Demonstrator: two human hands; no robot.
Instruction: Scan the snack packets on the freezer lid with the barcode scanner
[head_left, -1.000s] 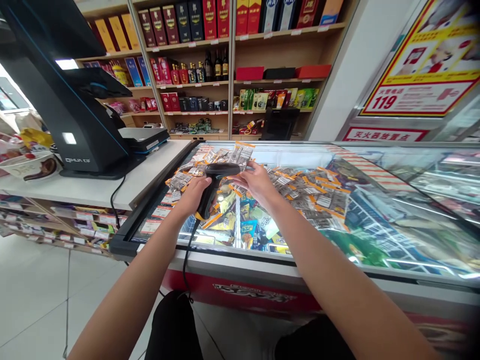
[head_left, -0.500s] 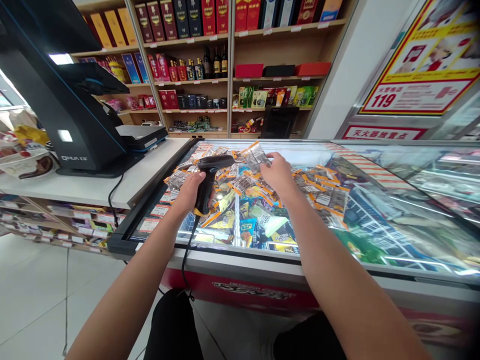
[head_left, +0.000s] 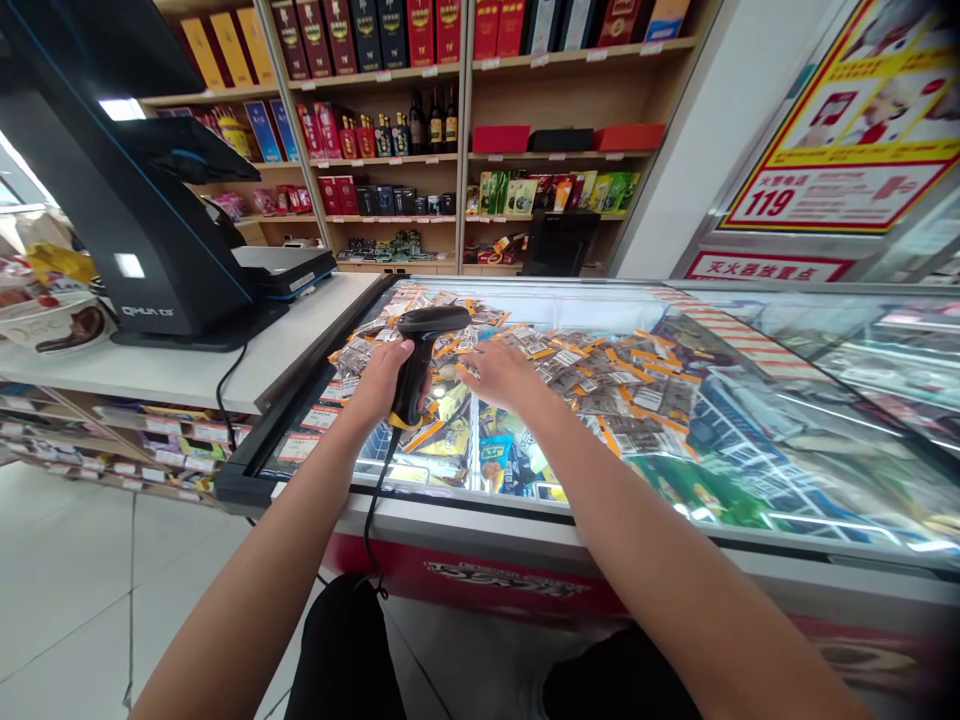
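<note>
My left hand [head_left: 381, 385] is wrapped around the grip of a black barcode scanner [head_left: 414, 365], whose head is raised over the freezer's glass top. A cable runs down from the handle. Just right of the scanner, my right hand [head_left: 499, 375] reaches low over the glass with its fingers stretched out and apart, and I see nothing held in it. Small clear snack packets [head_left: 592, 365] with orange edges lie spread over the glass on both sides of the hands. Some of them are hidden under my right hand and behind the scanner.
The chest freezer [head_left: 480, 508] holds bagged goods beneath its glass. To the left stands a white counter [head_left: 315, 325] with a black checkout terminal [head_left: 161, 210] and a scale plate [head_left: 281, 262]. Shelves [head_left: 375, 165] of boxes and bottles line the back.
My right hand has moved left and down toward the scanner. The snack packet it held up before is no longer in its fingers. My left hand and the scanner stay nearly still.
</note>
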